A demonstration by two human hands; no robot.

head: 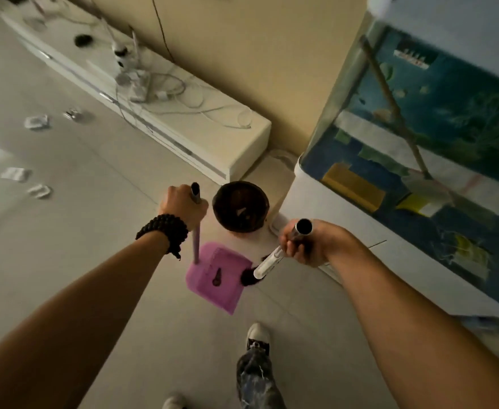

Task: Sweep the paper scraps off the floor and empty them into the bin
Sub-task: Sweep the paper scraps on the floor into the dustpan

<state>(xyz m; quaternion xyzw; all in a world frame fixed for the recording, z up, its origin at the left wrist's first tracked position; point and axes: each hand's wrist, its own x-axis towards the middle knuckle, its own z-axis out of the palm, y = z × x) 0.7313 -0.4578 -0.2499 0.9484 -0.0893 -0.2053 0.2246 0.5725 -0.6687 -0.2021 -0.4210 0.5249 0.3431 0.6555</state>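
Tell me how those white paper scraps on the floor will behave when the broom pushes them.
The white paper scraps look thin and light, so they'll probably slide easily on the glossy tiled floor. Some look curled, so they may skitter or flip.

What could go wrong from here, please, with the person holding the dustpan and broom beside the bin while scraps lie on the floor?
1. The paper scraps lie far from the pink dustpan, so some may be missed.
2. The bin has a narrow mouth next to the cabinet; tipping the wide pan could spill beside it.
3. The broom in the right hand is close to the fish tank, so a swing might knock it.
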